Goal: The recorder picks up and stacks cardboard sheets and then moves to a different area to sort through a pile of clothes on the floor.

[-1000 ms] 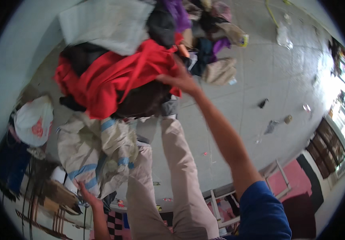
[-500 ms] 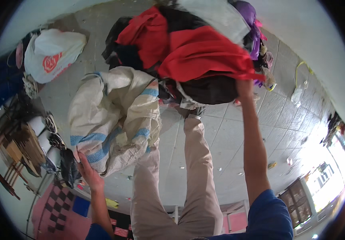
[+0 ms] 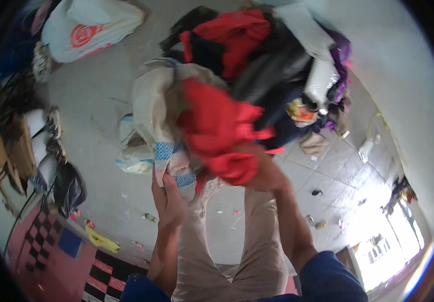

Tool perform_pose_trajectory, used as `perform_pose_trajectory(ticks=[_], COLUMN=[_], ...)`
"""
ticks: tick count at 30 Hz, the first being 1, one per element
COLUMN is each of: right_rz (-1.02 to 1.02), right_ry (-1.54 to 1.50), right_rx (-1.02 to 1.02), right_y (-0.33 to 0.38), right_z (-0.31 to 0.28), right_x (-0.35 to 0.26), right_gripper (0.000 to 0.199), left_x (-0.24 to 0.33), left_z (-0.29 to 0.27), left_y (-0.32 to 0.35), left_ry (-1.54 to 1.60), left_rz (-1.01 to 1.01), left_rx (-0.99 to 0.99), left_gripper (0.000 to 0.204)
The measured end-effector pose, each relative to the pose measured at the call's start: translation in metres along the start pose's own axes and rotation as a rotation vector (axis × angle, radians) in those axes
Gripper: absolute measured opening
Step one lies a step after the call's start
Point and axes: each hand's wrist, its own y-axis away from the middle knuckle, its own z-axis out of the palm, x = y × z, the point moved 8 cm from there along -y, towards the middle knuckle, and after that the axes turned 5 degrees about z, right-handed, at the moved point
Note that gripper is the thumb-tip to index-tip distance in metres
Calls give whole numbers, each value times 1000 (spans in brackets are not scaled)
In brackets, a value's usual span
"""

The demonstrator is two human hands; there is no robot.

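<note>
My left hand (image 3: 172, 205) grips the edge of a woven white sack (image 3: 151, 98) with blue-checked stripes, its thumb over the fabric. In my right hand (image 3: 266, 168) is a bunched red cloth (image 3: 214, 128), blurred by motion, at the sack's mouth; part of the cloth hides the sack's opening. Just beyond lies a heap of dark cloth (image 3: 272, 65) with another red cloth (image 3: 244, 32) on it. How far the held cloth reaches into the sack, I cannot tell.
A white plastic bag (image 3: 96, 25) with a red print sits at the far left. A purple bag (image 3: 341, 50) borders the heap's right side. A black bag (image 3: 69, 189) and cardboard pieces (image 3: 20, 146) stand at the left. Small litter, including a yellow cloth (image 3: 101, 241), is scattered on the floor.
My right hand has pulled the red cloth off the heap and brought it left to the sack. My left hand has moved right and away from me with the sack's edge.
</note>
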Motion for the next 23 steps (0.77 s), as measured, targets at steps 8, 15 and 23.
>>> perform_pose_trajectory(ticks=[8,15,23], right_rz=[389,247,1049], right_ry=[412,56,400], right_rx=[-132,319,367], right_y=[-124,-65,-44], right_z=[122,9,-56], right_x=[79,112,200], right_gripper=[45,76,110], left_x=[-23,-47,-76], left_z=[-4,-28,5], left_y=[-7,-10,-20], left_ry=[-235,-351,-327], left_rz=[-37,-144,-107], left_rx=[50,187,-21], left_gripper=[58,56,66])
